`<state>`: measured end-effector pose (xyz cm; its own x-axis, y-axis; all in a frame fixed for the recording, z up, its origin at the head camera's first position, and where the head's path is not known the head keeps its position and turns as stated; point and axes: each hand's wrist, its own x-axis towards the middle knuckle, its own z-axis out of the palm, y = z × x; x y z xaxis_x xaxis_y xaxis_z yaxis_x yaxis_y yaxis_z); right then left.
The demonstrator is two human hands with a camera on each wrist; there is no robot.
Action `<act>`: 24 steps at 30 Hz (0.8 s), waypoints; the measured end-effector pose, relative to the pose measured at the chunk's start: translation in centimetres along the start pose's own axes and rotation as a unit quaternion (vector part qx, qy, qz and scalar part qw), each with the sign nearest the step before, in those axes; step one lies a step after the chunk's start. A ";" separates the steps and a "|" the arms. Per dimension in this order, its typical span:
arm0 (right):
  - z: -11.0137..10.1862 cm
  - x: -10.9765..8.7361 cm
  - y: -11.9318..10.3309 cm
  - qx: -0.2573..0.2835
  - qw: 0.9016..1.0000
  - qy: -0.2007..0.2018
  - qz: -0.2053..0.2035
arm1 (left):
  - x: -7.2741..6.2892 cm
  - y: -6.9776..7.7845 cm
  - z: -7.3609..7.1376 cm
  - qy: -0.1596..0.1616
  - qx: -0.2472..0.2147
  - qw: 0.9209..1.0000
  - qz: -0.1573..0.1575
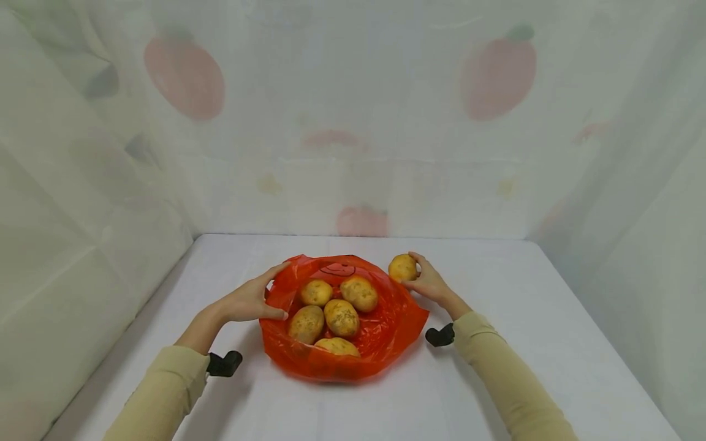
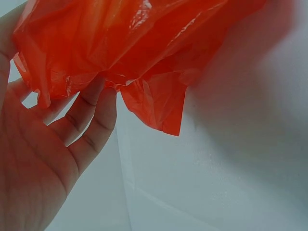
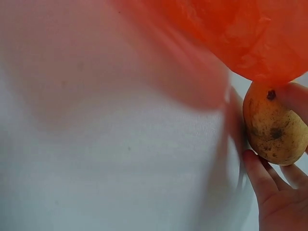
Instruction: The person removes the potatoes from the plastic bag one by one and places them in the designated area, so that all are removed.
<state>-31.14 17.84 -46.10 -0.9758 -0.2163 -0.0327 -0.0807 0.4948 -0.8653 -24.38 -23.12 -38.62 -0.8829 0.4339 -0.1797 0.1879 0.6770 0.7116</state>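
A red plastic bag (image 1: 397, 343) lies with its mouth open upward, several yellow-brown potatoes (image 1: 341, 318) inside. At its left side, my left hand (image 1: 250, 300) holds the rim, the thumb over the near part and the fingers at the far part. In the left wrist view those fingers (image 2: 94, 120) curve against the crinkled bag (image 2: 120, 43). Beyond the bag's right rim, my right hand (image 1: 430, 283) grips one more potato (image 1: 402, 268) between thumb and fingers. The right wrist view shows this potato (image 3: 274, 127) with dark spots, its top edge overlapped by the bag.
Both hands work over a white-covered table (image 1: 496, 275). Pale curtains with faint fruit prints (image 1: 499, 79) hang behind it and on both sides. Black straps (image 1: 223, 364) stick out at the wrists beside the beige sleeves (image 1: 165, 386).
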 end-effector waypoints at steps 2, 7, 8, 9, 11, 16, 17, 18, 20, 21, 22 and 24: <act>0.2 0.1 0.0 0.003 1.000 -0.003 -0.008 | 0.0 0.0 0.0 0.000 0.001 1.000 0.001; 0.3 0.1 -0.3 0.006 1.000 -0.015 -0.015 | 0.0 0.0 0.0 -0.002 -0.003 1.000 -0.003; 0.3 0.0 -0.4 0.007 1.000 -0.017 -0.014 | 0.0 0.0 0.0 -0.002 -0.004 1.000 -0.005; 0.3 0.0 -0.4 0.005 1.000 -0.019 -0.013 | 0.0 0.1 0.0 -0.001 -0.006 1.000 -0.005; 0.3 -0.1 -0.5 -0.003 1.000 -0.021 -0.010 | -0.1 0.1 0.0 -0.002 -0.007 1.000 -0.006; 0.1 -0.2 -0.5 -0.017 0.999 -0.028 -0.004 | -0.2 0.2 0.0 0.002 -0.002 1.000 -0.004; 0.0 -0.2 -0.5 -0.020 0.999 -0.029 -0.006 | -0.2 0.2 0.0 0.003 0.001 1.000 -0.002; 0.0 -0.2 -0.6 -0.019 0.999 -0.029 -0.006 | -0.2 0.2 0.0 0.006 0.003 1.000 0.001; -0.1 -0.3 -0.6 -0.018 0.999 -0.029 -0.006 | -0.2 0.2 0.0 0.009 0.005 1.000 0.008; -0.2 -0.3 -0.5 -0.019 0.999 -0.029 -0.008 | -0.2 0.2 0.0 0.010 0.004 1.000 0.011; -0.2 -0.3 -0.5 -0.019 0.999 -0.029 -0.008 | -0.2 0.2 0.0 0.011 0.004 1.000 0.013; -0.3 -0.4 -0.5 -0.018 0.999 -0.028 -0.008 | -0.3 0.2 0.0 0.011 0.000 1.000 0.016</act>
<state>-30.79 17.94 -45.53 -0.9613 -0.2710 -0.0490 -0.1034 0.5202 -0.8478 -24.11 -23.11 -38.39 -0.8855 0.4422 -0.1425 0.2158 0.6632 0.7167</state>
